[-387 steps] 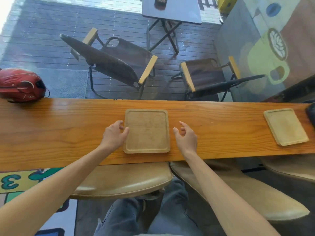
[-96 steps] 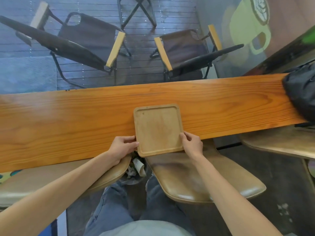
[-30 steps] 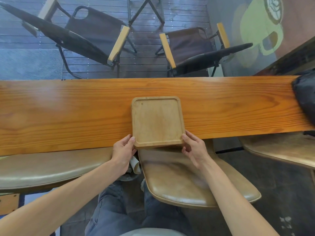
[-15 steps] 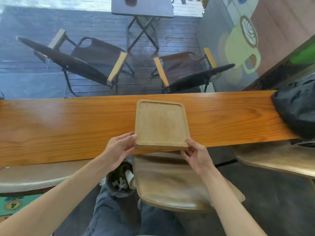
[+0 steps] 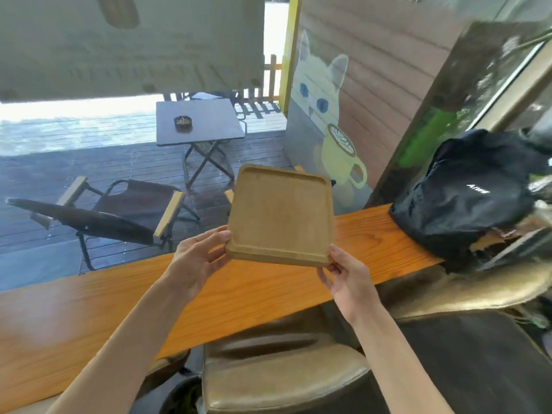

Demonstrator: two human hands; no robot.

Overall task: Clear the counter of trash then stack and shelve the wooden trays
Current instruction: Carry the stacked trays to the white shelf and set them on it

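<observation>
**Wooden tray held above a long counter**

Here, seen from a head-worn camera, two bare hands hold a square wooden tray in the air above a long orange-brown wooden counter. The tray is clear of the counter and tilted, its far edge raised. It has rounded corners and a low raised rim. The left hand grips the near left corner, thumb on top and fingers curled beneath. The right hand pinches the near right corner, fingers closed on the edge.

The counter runs across the view, slanting up to the right. At its right end sits a black backpack with small white lettering. Below the counter's near edge are worn tan padded stools.

Beyond the counter is a dark wooden deck. On it stand a low folding chair with pale wooden armrests and a small square folding table carrying a dark ashtray. To the right, a wall bears a painted white cat with blue eyes beside a yellow mug.
</observation>
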